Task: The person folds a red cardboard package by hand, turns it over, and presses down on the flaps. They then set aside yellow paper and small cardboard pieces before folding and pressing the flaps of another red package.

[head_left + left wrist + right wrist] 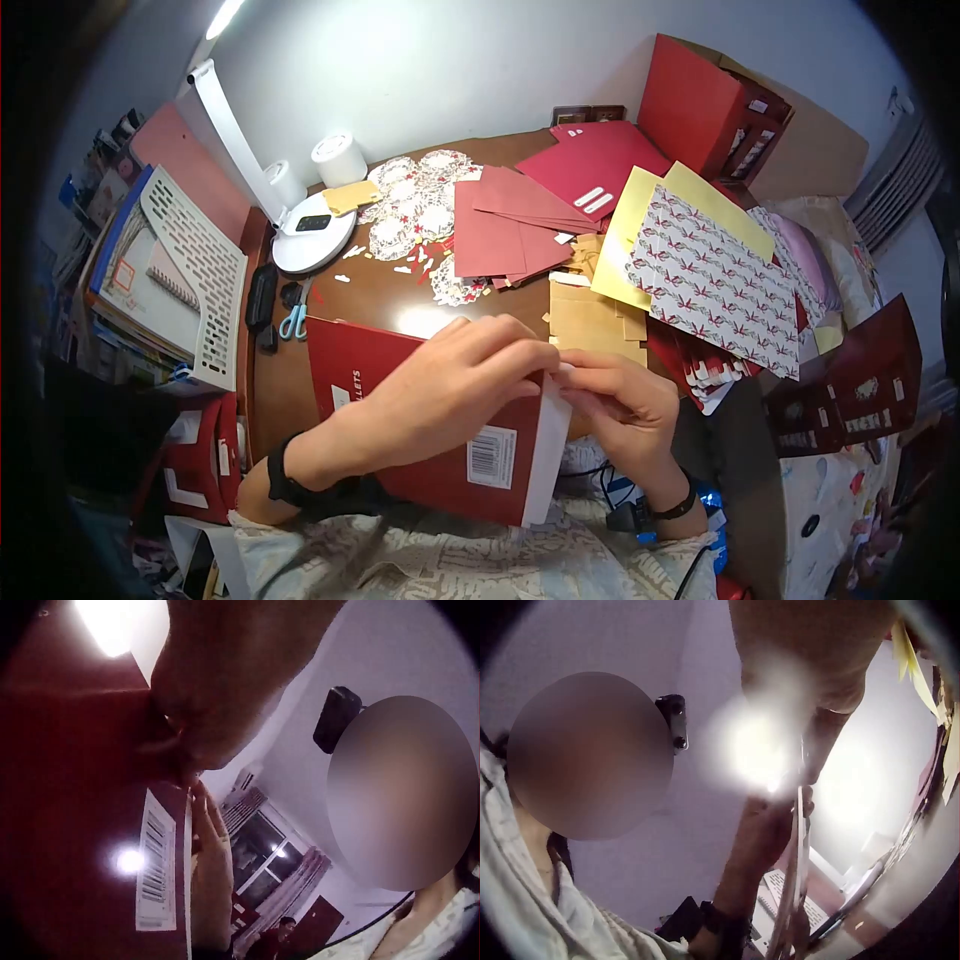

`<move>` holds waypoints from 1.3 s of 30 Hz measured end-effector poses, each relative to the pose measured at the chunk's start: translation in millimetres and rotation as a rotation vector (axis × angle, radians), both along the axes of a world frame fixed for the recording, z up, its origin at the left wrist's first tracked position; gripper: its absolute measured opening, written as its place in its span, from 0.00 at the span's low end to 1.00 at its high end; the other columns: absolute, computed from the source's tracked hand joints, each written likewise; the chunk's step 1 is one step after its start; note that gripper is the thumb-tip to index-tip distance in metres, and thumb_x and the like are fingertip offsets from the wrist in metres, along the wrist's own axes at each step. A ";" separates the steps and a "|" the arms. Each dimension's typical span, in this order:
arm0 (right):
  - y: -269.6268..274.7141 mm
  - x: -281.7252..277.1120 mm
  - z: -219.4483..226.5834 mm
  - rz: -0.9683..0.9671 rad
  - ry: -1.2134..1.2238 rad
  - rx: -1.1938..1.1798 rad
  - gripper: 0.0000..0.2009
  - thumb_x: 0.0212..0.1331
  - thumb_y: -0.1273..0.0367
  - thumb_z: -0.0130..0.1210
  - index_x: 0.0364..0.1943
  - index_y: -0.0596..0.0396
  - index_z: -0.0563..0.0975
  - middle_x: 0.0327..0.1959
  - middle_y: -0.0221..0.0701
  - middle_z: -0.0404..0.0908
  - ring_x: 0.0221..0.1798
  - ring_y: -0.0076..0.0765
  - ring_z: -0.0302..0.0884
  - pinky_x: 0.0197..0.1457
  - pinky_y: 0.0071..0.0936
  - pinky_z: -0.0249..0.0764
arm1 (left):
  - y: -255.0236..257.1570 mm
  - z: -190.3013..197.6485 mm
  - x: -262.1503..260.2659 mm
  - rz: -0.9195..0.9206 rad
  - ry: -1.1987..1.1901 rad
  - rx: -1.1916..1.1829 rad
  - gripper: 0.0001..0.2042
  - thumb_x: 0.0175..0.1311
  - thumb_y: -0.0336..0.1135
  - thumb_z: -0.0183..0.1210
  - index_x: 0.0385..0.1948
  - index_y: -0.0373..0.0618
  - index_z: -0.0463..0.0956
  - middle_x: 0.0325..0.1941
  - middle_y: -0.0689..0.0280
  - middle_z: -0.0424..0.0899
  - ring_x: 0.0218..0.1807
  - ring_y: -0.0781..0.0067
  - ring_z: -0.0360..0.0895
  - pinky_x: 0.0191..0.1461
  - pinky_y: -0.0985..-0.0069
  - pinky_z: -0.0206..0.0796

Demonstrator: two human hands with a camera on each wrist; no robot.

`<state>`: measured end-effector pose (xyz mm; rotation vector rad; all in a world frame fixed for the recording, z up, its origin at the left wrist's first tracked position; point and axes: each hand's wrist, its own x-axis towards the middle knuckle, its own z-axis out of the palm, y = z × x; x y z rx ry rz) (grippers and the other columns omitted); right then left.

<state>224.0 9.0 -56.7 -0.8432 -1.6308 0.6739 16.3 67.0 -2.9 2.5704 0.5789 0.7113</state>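
Observation:
A red cardboard folder (420,460) with white lettering, a barcode label (492,457) and a white edge flap (547,455) is held tilted above the lap, at the front of the desk. My left hand (450,375) lies across its front face, fingers bent over the upper right corner. At that same corner my right hand (625,405) pinches the white edge between thumb and fingers, its fingertips close to the left ones. A small white bit shows between the fingertips. In the left wrist view the barcode label (156,862) faces the camera.
Behind the folder lie dark red envelopes (490,225), patterned doily-like paper (410,235), brown paper pieces (597,320) and a patterned sheet (715,275). A white lamp (310,250), scissors (293,320) and a file rack (205,290) stand left. A red box (690,105) is back right.

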 end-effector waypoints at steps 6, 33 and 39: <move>-7.3 -0.6 -11.8 0.086 0.416 -0.268 0.15 0.69 0.76 0.50 0.57 0.62 0.68 0.57 0.45 0.77 0.52 0.37 0.82 0.56 0.28 0.79 | 17.8 31.5 -34.0 0.309 -0.232 -0.222 0.11 0.62 0.21 0.60 0.44 0.38 0.74 0.37 0.62 0.79 0.39 0.75 0.79 0.44 0.76 0.72; -16.4 14.4 9.3 -0.299 0.346 0.331 0.21 0.54 0.79 0.65 0.52 0.63 0.72 0.45 0.44 0.81 0.47 0.33 0.80 0.50 0.27 0.77 | -15.9 -11.8 -51.6 0.365 -0.869 0.256 0.17 0.63 0.17 0.56 0.51 0.41 0.63 0.49 0.54 0.70 0.43 0.68 0.76 0.47 0.74 0.72; -16.9 23.4 14.8 -0.392 0.014 0.422 0.23 0.53 0.80 0.66 0.54 0.64 0.73 0.44 0.46 0.82 0.44 0.37 0.82 0.48 0.29 0.79 | -15.8 4.0 -44.6 0.636 -0.578 0.618 0.13 0.58 0.21 0.62 0.43 0.45 0.74 0.50 0.58 0.72 0.50 0.62 0.76 0.57 0.66 0.68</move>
